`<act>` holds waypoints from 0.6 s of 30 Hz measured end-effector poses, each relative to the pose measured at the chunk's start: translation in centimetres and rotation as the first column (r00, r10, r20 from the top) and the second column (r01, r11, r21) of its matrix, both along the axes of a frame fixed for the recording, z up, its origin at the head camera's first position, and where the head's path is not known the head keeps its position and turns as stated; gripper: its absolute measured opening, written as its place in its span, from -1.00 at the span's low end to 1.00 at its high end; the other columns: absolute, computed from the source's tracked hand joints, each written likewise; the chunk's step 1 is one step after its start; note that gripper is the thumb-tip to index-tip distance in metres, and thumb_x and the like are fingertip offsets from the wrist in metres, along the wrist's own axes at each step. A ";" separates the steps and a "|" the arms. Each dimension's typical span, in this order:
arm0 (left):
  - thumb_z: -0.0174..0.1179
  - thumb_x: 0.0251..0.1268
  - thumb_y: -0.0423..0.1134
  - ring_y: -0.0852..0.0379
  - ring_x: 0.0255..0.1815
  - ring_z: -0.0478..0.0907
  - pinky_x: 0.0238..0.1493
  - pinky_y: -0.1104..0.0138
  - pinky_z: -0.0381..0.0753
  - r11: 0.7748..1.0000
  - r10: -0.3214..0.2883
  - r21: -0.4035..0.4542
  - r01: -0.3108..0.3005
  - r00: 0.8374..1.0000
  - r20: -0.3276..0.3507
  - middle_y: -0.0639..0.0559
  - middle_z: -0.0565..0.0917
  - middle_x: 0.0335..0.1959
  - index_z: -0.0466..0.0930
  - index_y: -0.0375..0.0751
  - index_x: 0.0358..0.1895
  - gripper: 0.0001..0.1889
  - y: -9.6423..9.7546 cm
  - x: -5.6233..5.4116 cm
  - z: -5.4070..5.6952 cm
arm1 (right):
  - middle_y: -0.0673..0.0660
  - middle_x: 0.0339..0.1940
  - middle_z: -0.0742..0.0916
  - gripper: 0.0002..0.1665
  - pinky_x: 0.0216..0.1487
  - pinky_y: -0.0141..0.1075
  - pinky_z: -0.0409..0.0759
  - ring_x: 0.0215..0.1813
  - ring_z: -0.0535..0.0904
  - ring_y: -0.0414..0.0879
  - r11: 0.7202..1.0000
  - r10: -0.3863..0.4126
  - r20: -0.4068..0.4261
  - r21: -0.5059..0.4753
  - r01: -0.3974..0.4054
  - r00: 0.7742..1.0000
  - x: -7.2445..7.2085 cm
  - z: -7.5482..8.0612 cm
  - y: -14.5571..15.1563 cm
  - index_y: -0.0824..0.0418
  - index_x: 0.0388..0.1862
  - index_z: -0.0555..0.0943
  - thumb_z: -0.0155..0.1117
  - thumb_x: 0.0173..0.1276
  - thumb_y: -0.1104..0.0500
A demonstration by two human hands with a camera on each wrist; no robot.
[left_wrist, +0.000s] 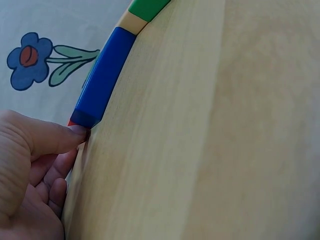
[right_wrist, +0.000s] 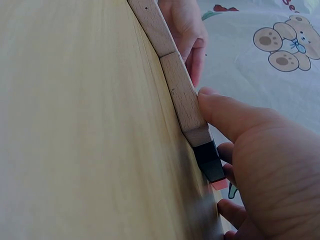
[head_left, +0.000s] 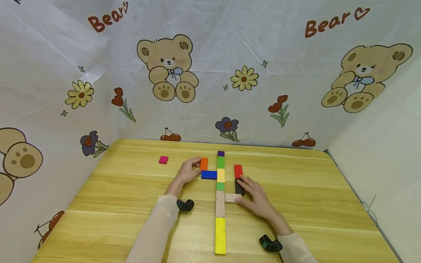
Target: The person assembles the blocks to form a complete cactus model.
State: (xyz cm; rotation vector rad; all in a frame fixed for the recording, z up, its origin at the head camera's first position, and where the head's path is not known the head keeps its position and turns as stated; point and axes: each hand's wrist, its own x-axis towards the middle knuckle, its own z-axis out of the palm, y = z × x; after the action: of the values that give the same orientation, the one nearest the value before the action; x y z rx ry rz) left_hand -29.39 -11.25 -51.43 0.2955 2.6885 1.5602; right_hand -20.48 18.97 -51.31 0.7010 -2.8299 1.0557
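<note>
In the head view, my left hand is left of the blue block. Its thumb touches that block's left end, and its fingertips are at the orange block. The left wrist view shows the thumb against the blue block's end. My right hand has its thumb on the short bare-wood block and fingertips at the black block. A red block adjoins the black one. The middle row includes a purple block, a pale yellow block and a long bare-wood block.
A pink block lies apart at the far left. A long yellow block forms the row's near end. The wooden table meets a bear-printed sheet at its back edge.
</note>
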 end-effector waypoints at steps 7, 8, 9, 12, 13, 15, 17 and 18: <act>0.23 0.18 -0.56 -0.08 0.03 0.53 0.21 0.06 0.53 1.000 0.002 0.001 -0.002 1.000 -0.003 -0.22 0.61 0.10 0.42 -0.36 0.33 -0.42 0.1 0.0 0.0 | 0.18 0.53 0.35 -0.21 0.45 0.35 -0.09 0.55 0.08 0.32 1.000 -0.002 0.003 -0.004 0.002 1.000 -0.1 0.0 0.0 0.16 0.43 0.41 0.39 0.26 -0.05; 0.23 0.18 -0.56 -0.08 0.03 0.53 0.21 0.06 0.53 1.000 0.003 0.001 -0.003 1.000 -0.002 -0.22 0.61 0.10 0.42 -0.35 0.33 -0.42 0.1 0.0 0.0 | 0.18 0.53 0.35 -0.21 0.45 0.35 -0.09 0.55 0.08 0.32 1.000 -0.002 0.003 -0.003 0.002 1.000 -0.1 0.0 0.0 0.16 0.43 0.41 0.39 0.26 -0.05; 0.23 0.18 -0.56 -0.08 0.03 0.53 0.21 0.06 0.53 1.000 0.005 0.001 -0.005 1.000 -0.002 -0.22 0.61 0.11 0.43 -0.35 0.33 -0.42 0.1 0.0 0.0 | 0.18 0.53 0.35 -0.21 0.45 0.35 -0.09 0.55 0.08 0.32 1.000 -0.002 0.002 -0.004 0.002 1.000 0.0 0.1 0.0 0.16 0.43 0.41 0.39 0.26 -0.05; 0.23 0.18 -0.56 -0.07 0.03 0.53 0.22 0.06 0.53 1.000 0.008 0.001 -0.008 1.000 -0.003 -0.21 0.61 0.11 0.43 -0.36 0.33 -0.42 0.1 0.0 0.0 | 0.19 0.52 0.35 -0.20 0.45 0.35 -0.08 0.55 0.09 0.32 1.000 -0.001 0.001 -0.003 0.001 1.000 0.0 0.1 -0.1 0.17 0.42 0.41 0.40 0.25 -0.04; 0.23 0.17 -0.56 -0.07 0.03 0.53 0.22 0.06 0.53 1.000 0.009 0.002 -0.009 1.000 -0.004 -0.22 0.61 0.11 0.43 -0.36 0.33 -0.42 0.1 0.0 0.0 | 0.19 0.52 0.35 -0.20 0.45 0.34 -0.08 0.55 0.09 0.32 1.000 -0.001 0.001 -0.003 0.001 1.000 0.0 0.1 -0.1 0.17 0.42 0.41 0.40 0.25 -0.04; 0.23 0.17 -0.56 -0.07 0.03 0.53 0.23 0.06 0.52 1.000 0.011 0.004 -0.011 1.000 -0.005 -0.22 0.61 0.11 0.43 -0.36 0.33 -0.42 0.1 0.0 -0.1 | 0.19 0.52 0.35 -0.20 0.45 0.34 -0.08 0.55 0.09 0.32 1.000 -0.001 0.002 -0.004 0.001 1.000 0.0 0.1 -0.1 0.18 0.42 0.41 0.40 0.25 -0.03; 0.23 0.17 -0.56 -0.07 0.03 0.53 0.23 0.05 0.52 1.000 0.013 0.006 -0.013 1.000 -0.006 -0.22 0.61 0.11 0.43 -0.36 0.33 -0.42 0.1 0.0 -0.1 | 0.19 0.53 0.35 -0.20 0.45 0.34 -0.08 0.55 0.09 0.32 1.000 0.000 0.003 -0.002 0.000 1.000 0.0 0.1 0.0 0.18 0.43 0.40 0.40 0.25 -0.03; 0.23 0.17 -0.56 -0.07 0.03 0.53 0.24 0.05 0.51 1.000 0.013 0.005 -0.013 1.000 -0.007 -0.22 0.61 0.12 0.43 -0.37 0.33 -0.42 0.1 0.0 -0.2 | 0.19 0.53 0.35 -0.20 0.45 0.34 -0.08 0.55 0.09 0.32 1.000 0.000 0.003 -0.001 0.000 1.000 0.0 0.1 0.0 0.18 0.43 0.40 0.40 0.25 -0.03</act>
State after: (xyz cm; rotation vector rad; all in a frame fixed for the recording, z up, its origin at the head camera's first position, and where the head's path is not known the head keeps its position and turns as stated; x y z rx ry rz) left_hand -29.35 -11.12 -51.59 0.2840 2.6974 1.5725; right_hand -20.50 18.92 -51.19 0.6995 -2.8321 1.0590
